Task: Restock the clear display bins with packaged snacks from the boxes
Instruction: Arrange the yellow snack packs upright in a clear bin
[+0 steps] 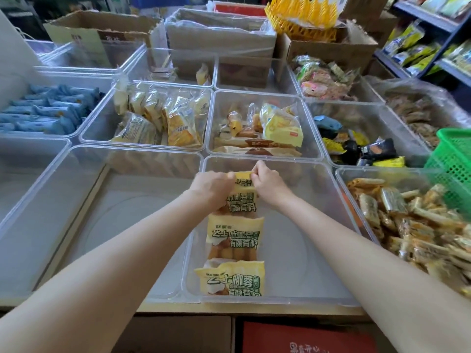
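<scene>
- Head view: a strip of yellow snack packets, joined end to end, is held up by its top edge over the front-centre clear bin; three packets are seen, and the lowest hangs at the bin's near wall.
- The top packet is pinched by the left hand at its left corner, fingers curled round the wrapper.
- The same top edge is pinched by the right hand at its right corner, just beside the left hand.
- Left of that bin, a second clear bin is seen touching it.
- Behind that bin, a bin of yellow-and-white bread packets and a bin of mixed yellow pastry packs are set side by side.
- Right of that bin, a bin heaped with orange-wrapped bars is found, with a green basket above it.
- Far left of that bin, blue packets fill another bin.
- Well behind that bin, cardboard boxes and a yellow plastic basket are stacked.
- Below that bin's near edge, a red box is partly shown.
</scene>
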Demonstrator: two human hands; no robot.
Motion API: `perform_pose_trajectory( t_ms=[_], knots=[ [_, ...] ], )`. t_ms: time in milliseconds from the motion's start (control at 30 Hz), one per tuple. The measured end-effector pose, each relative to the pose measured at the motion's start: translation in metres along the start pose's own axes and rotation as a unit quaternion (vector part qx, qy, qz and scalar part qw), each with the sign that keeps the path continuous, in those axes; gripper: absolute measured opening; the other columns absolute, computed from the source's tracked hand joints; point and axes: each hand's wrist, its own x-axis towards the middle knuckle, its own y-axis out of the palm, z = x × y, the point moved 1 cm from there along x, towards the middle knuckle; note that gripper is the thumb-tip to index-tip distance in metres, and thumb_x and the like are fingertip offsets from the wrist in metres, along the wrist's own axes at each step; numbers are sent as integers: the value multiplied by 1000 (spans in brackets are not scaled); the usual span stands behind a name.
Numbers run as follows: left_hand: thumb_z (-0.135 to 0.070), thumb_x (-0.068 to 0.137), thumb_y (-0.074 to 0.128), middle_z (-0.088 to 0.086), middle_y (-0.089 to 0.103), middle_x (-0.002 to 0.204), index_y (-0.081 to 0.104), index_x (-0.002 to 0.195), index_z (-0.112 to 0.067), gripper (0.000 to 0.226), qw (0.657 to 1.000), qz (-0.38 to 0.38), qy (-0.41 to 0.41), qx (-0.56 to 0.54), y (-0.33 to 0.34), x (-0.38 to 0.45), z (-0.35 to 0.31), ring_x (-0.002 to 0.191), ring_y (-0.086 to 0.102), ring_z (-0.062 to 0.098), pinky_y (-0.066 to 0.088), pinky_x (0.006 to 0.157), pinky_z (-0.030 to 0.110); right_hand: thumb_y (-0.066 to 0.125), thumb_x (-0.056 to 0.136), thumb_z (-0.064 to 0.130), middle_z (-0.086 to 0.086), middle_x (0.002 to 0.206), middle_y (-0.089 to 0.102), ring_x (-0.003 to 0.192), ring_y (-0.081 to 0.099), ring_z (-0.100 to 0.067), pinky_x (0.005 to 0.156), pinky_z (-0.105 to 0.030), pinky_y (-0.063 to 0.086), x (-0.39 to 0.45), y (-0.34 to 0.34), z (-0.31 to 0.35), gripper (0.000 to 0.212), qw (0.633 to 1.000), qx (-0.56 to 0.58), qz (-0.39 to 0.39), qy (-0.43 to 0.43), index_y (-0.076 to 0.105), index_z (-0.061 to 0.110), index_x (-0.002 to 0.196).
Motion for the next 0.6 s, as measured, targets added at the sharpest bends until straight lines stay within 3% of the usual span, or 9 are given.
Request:
perform_pose_trajectory(
  t_ms=[100,233,333,500,600],
  knots=[
    [-2,90,42,10,62,104,44,119,-9,29,999,-45,-13,-12,-4,-7,11,93,60,29,39,64,32,37,99,21,-13,100,58,90,60,-30,81,-46,50,5,-13,8,17,995,34,-82,52,45,6,104],
    [-3,88,41,7,65,105,50,116,-12,31,992,-115,25,-34,-5,-25,18,97,57,27,33,70,29,37,97,19,-10,88,65,74,67,-30,76,-48,54,-13,-30,6,16,992,4,-114,53,47,14,85],
    [-2,88,40,8,66,108,53,114,-13,31,981,-162,6,-109,-17,-49,26,99,56,28,36,71,32,40,95,10,-11,86,68,61,69,-24,67,-43,58,-47,-46,18,16,997,50,-57,16,53,11,85],
    [-8,86,43,6,66,108,61,108,-18,30,977,-88,48,-186,-43,-96,33,95,60,28,50,81,39,47,94,4,-9,79,69,55,67,-18,55,-30,58,-107,-75,65,15,992,44,90,-80,58,9,85],
    [-9,85,50,1,69,99,67,100,-16,24,970,-43,105,-213,-61,-132,26,88,62,20,48,81,26,49,93,3,-9,74,69,59,68,-22,57,-29,58,-147,-83,97,14,981,47,147,-117,60,6,85]
  ],
)
